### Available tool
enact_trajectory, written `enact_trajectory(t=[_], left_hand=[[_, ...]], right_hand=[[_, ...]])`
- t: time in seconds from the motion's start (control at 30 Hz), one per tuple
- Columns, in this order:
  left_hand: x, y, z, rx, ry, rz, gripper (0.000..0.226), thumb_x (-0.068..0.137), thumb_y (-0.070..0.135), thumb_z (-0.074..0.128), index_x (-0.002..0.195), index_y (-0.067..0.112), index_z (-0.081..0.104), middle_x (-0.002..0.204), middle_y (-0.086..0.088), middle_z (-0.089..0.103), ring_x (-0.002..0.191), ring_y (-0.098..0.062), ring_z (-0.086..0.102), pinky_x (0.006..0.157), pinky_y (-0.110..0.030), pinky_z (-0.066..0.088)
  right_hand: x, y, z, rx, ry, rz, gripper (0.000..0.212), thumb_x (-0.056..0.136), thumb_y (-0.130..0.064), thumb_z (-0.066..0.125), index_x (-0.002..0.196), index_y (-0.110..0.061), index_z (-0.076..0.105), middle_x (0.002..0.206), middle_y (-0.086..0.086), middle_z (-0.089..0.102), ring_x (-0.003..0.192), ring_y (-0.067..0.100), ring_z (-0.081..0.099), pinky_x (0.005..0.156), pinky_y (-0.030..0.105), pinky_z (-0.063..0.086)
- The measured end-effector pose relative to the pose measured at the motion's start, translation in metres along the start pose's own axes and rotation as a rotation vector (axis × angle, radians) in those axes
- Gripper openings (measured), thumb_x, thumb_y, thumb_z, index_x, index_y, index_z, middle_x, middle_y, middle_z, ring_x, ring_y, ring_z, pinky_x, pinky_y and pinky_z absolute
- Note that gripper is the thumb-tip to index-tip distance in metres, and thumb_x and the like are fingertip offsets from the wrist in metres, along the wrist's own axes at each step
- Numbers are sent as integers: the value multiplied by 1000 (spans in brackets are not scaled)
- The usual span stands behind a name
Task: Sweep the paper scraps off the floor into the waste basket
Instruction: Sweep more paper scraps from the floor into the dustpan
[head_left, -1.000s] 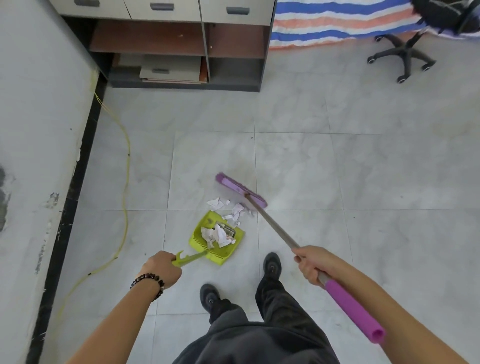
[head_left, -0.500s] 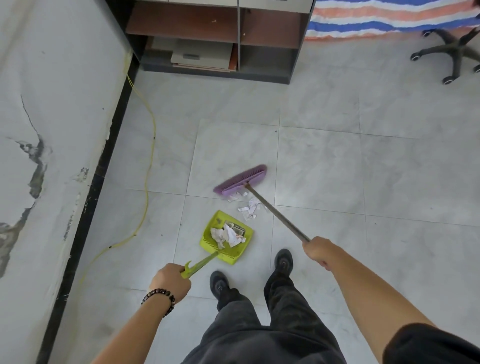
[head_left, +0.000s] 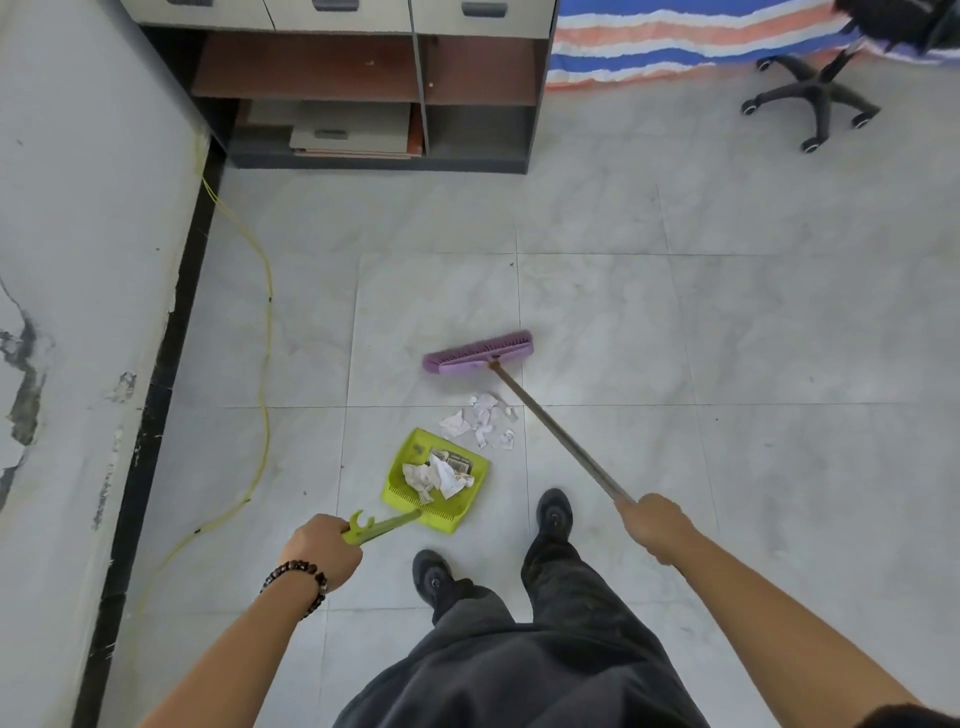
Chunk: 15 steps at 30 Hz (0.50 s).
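Observation:
A lime-green dustpan (head_left: 400, 493) lies on the tiled floor ahead of my feet, with crumpled paper scraps inside it. My left hand (head_left: 322, 545) grips its green handle. More white paper scraps (head_left: 480, 421) lie loose on the floor just beyond the pan's open edge. A purple broom head (head_left: 478, 353) sits on the floor past those scraps, bristles facing me. My right hand (head_left: 657, 525) holds the broom's metal shaft. No waste basket is in view.
A white wall with a black skirting (head_left: 150, 395) runs along the left, and a yellow cable (head_left: 266, 332) trails beside it. A grey shelf cabinet (head_left: 384, 88) stands at the back. An office chair base (head_left: 815, 104) is at the far right. My shoes (head_left: 553, 514) are right behind the pan.
The broom head has swung round and moved away from the dustpan to beyond the loose scraps. My right hand has slid off the purple grip down onto the metal shaft. The dustpan stays put.

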<state>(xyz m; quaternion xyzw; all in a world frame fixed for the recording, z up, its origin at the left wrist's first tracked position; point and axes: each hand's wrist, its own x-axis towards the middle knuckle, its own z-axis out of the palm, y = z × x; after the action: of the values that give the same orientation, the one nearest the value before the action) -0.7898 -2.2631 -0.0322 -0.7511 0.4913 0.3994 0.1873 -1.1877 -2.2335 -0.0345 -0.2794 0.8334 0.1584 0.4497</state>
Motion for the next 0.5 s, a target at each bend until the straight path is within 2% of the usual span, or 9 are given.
enact_trajectory(t=[0.07,0.13,0.2,0.27,0.33,0.4,0.5], left_hand=[[4,-1,-4,23,4,3,13,73,8,53,64,17,56,61,-1,53,53,-20,49,47,-21,36],[5,0,-4,52,6,6,13,72,8,53,64,17,56,62,-1,54,54,-19,50,47,-21,36],[5,1,0,73,16,11,15,73,7,53,63,19,54,63,-1,53,55,-18,50,47,-21,36],[4,1,4,90,26,23,15,74,7,53,65,19,54,64,-1,54,55,-17,51,46,-20,36],[4,1,5,101,34,35,12,75,7,53,71,17,58,68,0,56,58,-16,52,47,-21,37],[6,2,4,110,42,46,13,76,9,54,82,17,63,75,1,56,62,-15,54,49,-21,41],[8,2,0,94,45,44,14,78,9,54,86,19,59,77,2,56,65,-16,55,52,-22,45]], right_hand=[[-6,-28,5,53,-23,-16,32,102,-31,34,114,-7,51,79,8,58,59,20,55,44,23,41],[-11,-54,9,83,-70,-6,25,97,-9,35,114,-1,51,67,11,58,56,23,62,45,24,44],[-17,-71,13,-2,-132,-30,21,88,1,40,104,5,54,60,11,56,48,20,57,47,22,45],[-27,-78,21,-181,-204,-94,17,82,6,47,92,7,60,70,14,60,59,21,59,56,23,47],[-40,-76,32,-299,-270,-107,20,80,9,55,98,7,65,81,16,60,76,24,64,66,25,49],[-52,-65,43,-330,-340,-114,16,82,8,59,96,1,61,77,15,55,66,21,61,62,25,49],[-68,-44,51,-198,-414,-147,19,79,16,51,80,-3,53,62,7,52,46,13,48,43,19,41]])
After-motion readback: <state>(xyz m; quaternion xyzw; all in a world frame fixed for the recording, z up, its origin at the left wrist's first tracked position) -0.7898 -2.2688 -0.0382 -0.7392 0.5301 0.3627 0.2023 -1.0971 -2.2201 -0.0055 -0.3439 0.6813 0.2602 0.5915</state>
